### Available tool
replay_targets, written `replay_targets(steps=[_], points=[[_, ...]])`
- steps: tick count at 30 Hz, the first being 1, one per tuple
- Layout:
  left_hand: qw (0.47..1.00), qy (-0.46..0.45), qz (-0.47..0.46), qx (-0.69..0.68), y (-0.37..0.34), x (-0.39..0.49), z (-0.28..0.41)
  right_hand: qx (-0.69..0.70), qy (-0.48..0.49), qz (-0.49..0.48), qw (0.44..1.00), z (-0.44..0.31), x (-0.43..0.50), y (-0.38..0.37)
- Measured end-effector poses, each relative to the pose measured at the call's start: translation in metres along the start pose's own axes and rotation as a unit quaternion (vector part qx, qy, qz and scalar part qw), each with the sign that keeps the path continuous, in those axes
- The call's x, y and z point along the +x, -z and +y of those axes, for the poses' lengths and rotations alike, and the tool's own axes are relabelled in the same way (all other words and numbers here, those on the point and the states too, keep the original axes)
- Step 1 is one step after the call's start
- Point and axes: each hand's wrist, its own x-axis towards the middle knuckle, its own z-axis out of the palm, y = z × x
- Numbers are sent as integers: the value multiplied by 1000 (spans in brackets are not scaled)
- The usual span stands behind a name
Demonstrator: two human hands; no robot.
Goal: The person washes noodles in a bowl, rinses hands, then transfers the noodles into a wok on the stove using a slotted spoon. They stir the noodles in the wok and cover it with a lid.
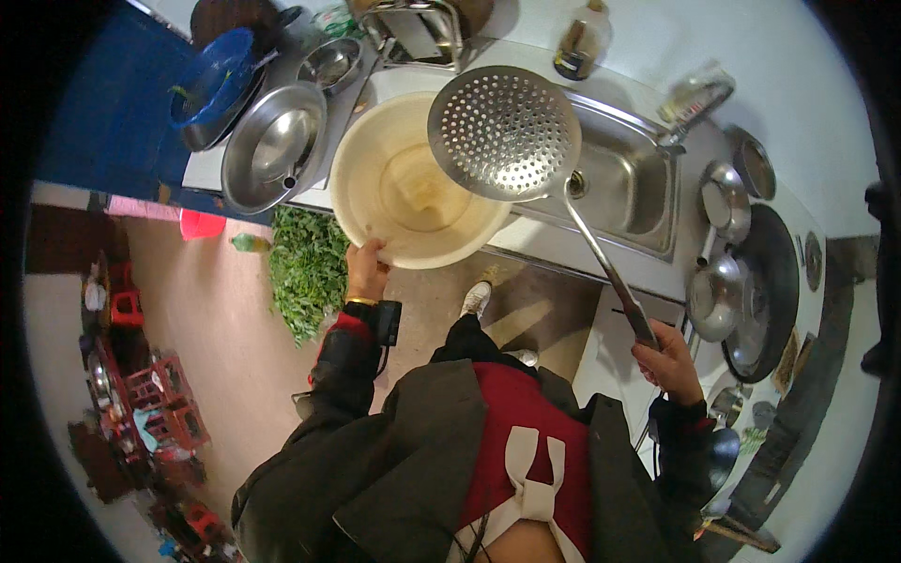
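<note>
My left hand (367, 271) grips the near rim of a large cream plastic basin (352, 218), its fingers partly hidden by the rim. The basin stands at the counter beside the sink, and its inside looks wet and yellowish at the bottom. In my right hand (669, 359) is the handle of a large perforated metal skimmer (503, 130). The skimmer's round head is over the basin's right rim and the left part of the stainless steel sink (626, 183). Nothing shows on the skimmer's holes.
A steel basin (274, 151) and a blue colander (215, 77) stand left. Leafy greens (303, 271) lie low at the left. A faucet (672, 137) and a bottle (581, 46) are behind the sink. A large wok (764, 302) and ladles (718, 299) are right.
</note>
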Motion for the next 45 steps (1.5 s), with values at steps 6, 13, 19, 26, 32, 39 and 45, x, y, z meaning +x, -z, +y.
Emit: replay_targets(steps=[6,13,19,26,32,39,45], points=[[999,15,-41,31,18,51,14,-4,-18,-65,998,-43,54,-22],[874,-326,202,297,-7,41,71,-29,-29,-98,994,-75,90,-36],[994,6,-85,74,-99,24,100,-72,-33,-116,990,-87,105,-42],[998,-15,-64,13,-130,22,80,-116,-22,-116,986,-89,105,-34],[994,52,-99,-13,-136,6,60,-116,-12,-107,987,-83,100,-29],[968,122,-209,60,-124,8,41,-178,106,-47,977,-54,80,-19],[979,57,-192,30,-101,20,40,-86,84,21,993,-26,8,0]])
